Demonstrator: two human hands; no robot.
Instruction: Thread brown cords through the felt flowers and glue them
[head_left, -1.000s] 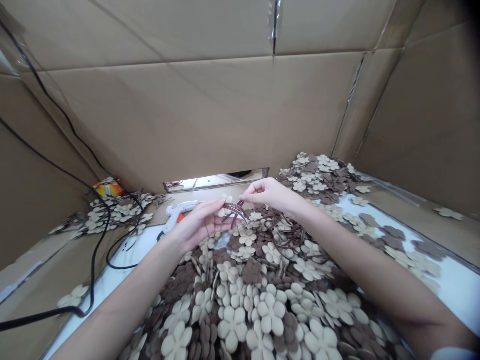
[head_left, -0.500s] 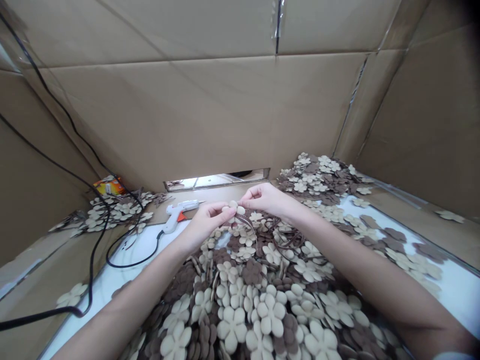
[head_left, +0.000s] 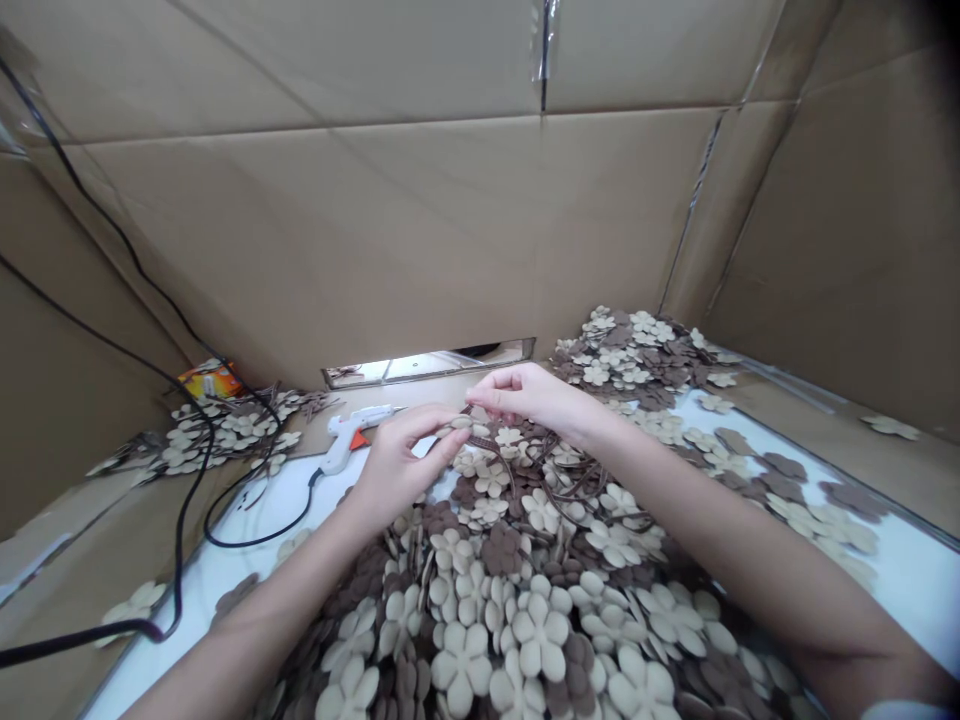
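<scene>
A cream fabric flower (head_left: 463,425) is pinched between the thumb and fingers of my left hand (head_left: 401,458), tilted nearly edge-on. Just right of it, my right hand (head_left: 521,392) pinches a thin brown ribbon (head_left: 486,443) at the flower's edge. The ribbon trails down and right from the flower over the pile; whether it is fixed to the flower I cannot tell. Beneath both hands spreads a large heap of cream and brown fabric flowers (head_left: 461,665). Left of my left hand lies a white glue gun (head_left: 347,440) with an orange trigger.
Cardboard walls (head_left: 390,220) surround the white work surface (head_left: 289,490), with a slot (head_left: 420,366) low in the back wall. Black cables (head_left: 180,520) run along the left. More flowers are piled at the back right (head_left: 637,350) and by an orange packet (head_left: 210,380).
The flower has turned from face-on to nearly edge-on in my left hand. My right hand has shifted slightly left, closer to it. The view has moved a little.
</scene>
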